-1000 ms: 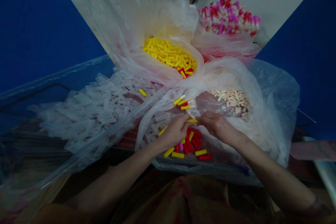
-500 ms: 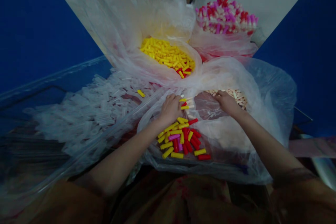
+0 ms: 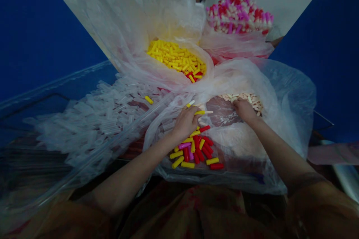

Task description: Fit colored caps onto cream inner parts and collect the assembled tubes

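My left hand [image 3: 185, 122] is closed around a yellow tube [image 3: 199, 112] with a thin pale stick pointing right from its end. A second yellow piece with a white end [image 3: 190, 103] shows at the hand's far edge. Just below lies a loose pile of red, yellow and magenta tubes [image 3: 199, 149] on clear plastic. My right hand [image 3: 244, 109] has its fingers together at the near side of a heap of small pale pieces [image 3: 254, 101]. What those fingertips grip, if anything, is hidden.
Behind is an open plastic bag of yellow tubes [image 3: 176, 56]. Beyond it, to the right, stands a bag heaped with pink, red and white pieces [image 3: 241, 15]. Many clear tubes [image 3: 95, 119] spread at left, a single yellow tube [image 3: 149, 99] among them. Blue panels [image 3: 322, 63] flank both sides.
My left hand has turned and shifted slightly right and down; several yellow and red tubes with pale ends beside it no longer show, one now sticks out. The right hand moved slightly right.
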